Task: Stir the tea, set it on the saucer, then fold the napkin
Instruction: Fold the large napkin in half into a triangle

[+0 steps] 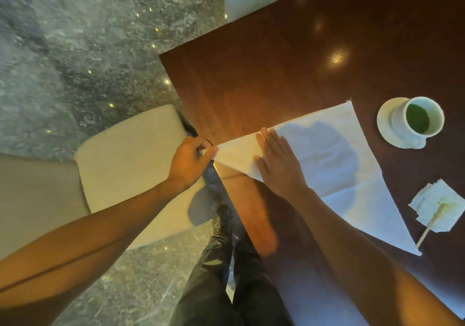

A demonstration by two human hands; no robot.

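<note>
White napkin (339, 164), folded into one long triangle, lies on the dark tabletop (264, 74), its narrow tip pointing left past the edge. Left grip (190, 161) pinches that tip; right grip (278, 161) presses flat, fingers straight. One cup (417, 121) of green tea sits on one saucer (385, 124) nearby.

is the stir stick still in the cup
No, the cup on its saucer holds only green tea; the stir stick lies on a small tissue.

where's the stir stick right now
In the head view the stir stick lies at the far right, on a small stained tissue on the table, below the cup and beside the napkin's lower corner.
</note>
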